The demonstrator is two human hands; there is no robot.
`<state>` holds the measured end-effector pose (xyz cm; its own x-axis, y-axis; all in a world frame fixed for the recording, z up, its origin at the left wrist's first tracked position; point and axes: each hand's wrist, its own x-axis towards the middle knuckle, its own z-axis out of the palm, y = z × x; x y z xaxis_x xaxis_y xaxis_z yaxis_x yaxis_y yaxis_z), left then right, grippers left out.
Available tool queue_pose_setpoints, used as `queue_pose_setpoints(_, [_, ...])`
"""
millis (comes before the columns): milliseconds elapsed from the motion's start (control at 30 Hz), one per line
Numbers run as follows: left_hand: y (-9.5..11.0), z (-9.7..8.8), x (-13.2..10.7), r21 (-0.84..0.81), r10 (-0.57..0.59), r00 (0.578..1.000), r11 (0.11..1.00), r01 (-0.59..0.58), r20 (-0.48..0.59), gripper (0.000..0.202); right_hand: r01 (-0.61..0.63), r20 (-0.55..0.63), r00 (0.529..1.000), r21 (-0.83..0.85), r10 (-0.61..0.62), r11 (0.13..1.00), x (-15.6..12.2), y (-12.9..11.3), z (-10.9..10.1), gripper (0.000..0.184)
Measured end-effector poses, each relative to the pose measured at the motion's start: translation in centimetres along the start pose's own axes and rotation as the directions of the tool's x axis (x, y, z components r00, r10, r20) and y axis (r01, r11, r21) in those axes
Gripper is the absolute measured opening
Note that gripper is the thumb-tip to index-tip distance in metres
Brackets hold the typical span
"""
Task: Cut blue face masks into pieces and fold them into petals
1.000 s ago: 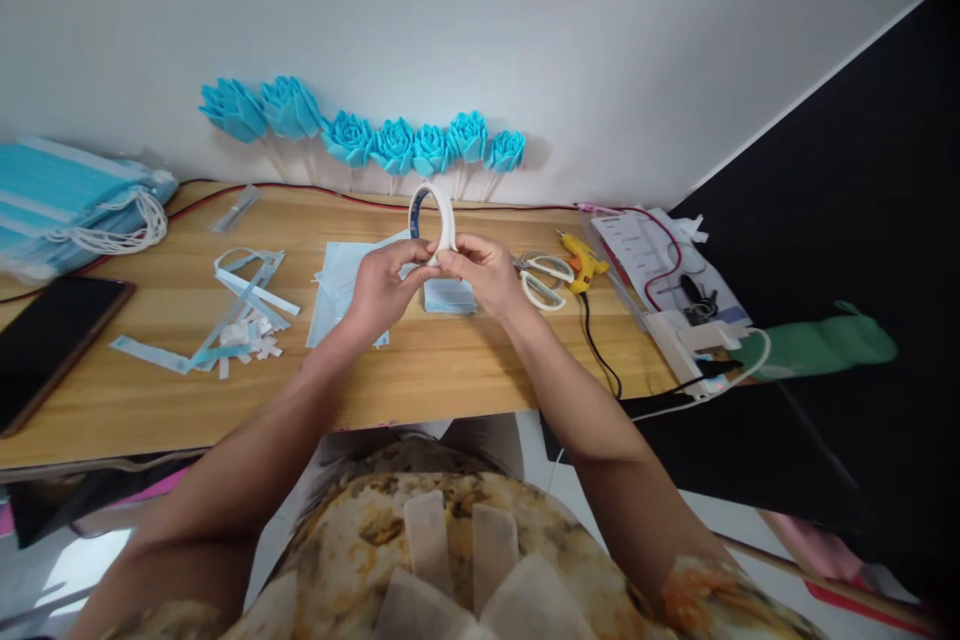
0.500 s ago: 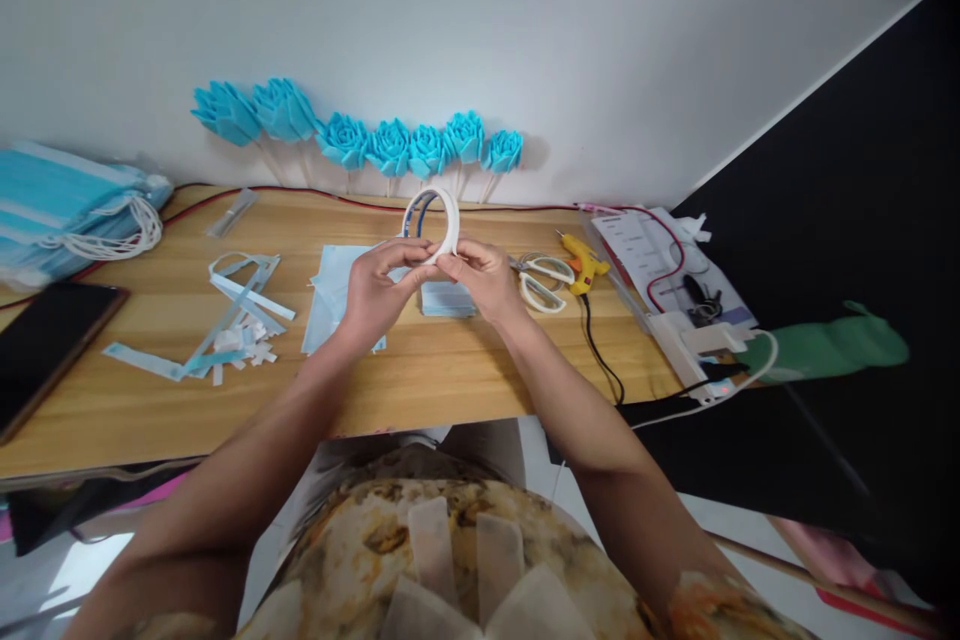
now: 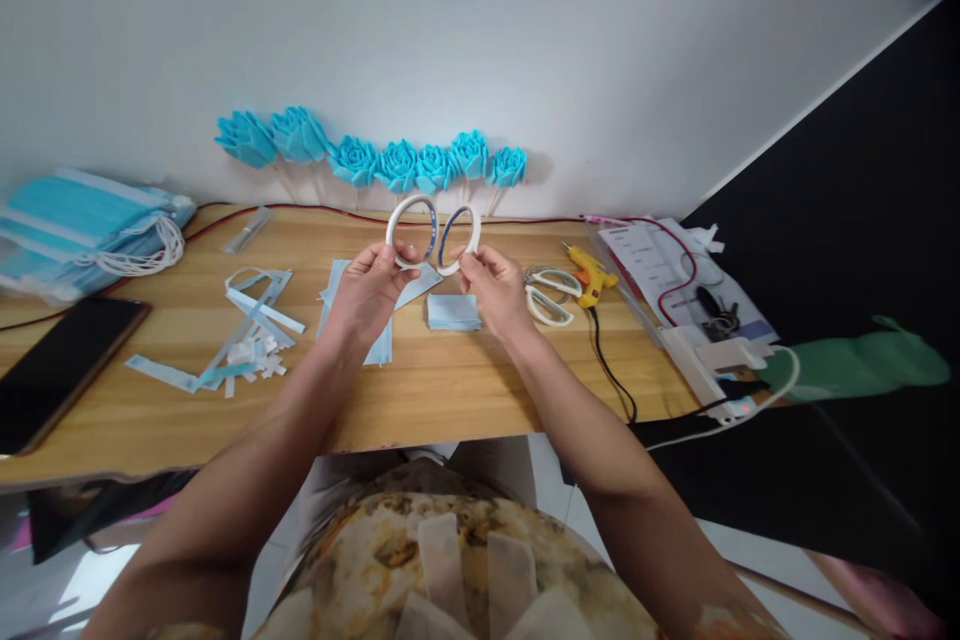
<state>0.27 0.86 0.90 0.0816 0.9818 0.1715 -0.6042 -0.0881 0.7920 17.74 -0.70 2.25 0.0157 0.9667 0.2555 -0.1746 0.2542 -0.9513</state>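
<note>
My left hand (image 3: 369, 292) pinches a white tape roll (image 3: 409, 232) by its lower rim. My right hand (image 3: 496, 288) pinches a second white tape roll (image 3: 459, 240) the same way. The two rings stand upright side by side, almost touching, above the wooden desk (image 3: 450, 380). A small folded blue piece (image 3: 453, 312) lies on the desk just below the hands, beside pale blue sheets (image 3: 341, 292).
White scissors (image 3: 546, 292) and a yellow glue gun (image 3: 589, 272) lie right of the hands. A power strip (image 3: 712, 365) with cables sits at the right edge. Blue paper roses (image 3: 375, 160) line the wall. Cut strips (image 3: 240, 330), a face-mask stack (image 3: 90, 230) and a phone (image 3: 60, 360) lie left.
What looked like one stacked ring held between both hands has come apart into two separate rolls, one in each hand. The hands have drawn slightly apart.
</note>
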Motion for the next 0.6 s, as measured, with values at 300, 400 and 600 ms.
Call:
queue_pose_setpoints(300, [0.7, 0.2, 0.3, -0.212, -0.152, 0.982, 0.969, 0.126, -0.111, 0.018, 0.007, -0.035, 0.999, 0.049, -0.006, 0.999, 0.1, -0.1, -0.2, 0.043])
queue_pose_setpoints(400, [0.9, 0.4, 0.3, -0.229, -0.171, 0.976, 0.964, 0.137, -0.133, 0.022, 0.006, -0.047, 0.999, 0.022, -0.005, 1.0, 0.1, 0.1, -0.1, 0.046])
queue_pose_setpoints(600, [0.6, 0.7, -0.5, 0.096, -0.003, 1.0, 0.995, 0.004, -0.004, 0.031, 0.013, -0.019, 1.0, -0.06, -0.015, 0.998, -0.1, 0.2, 0.2, 0.041])
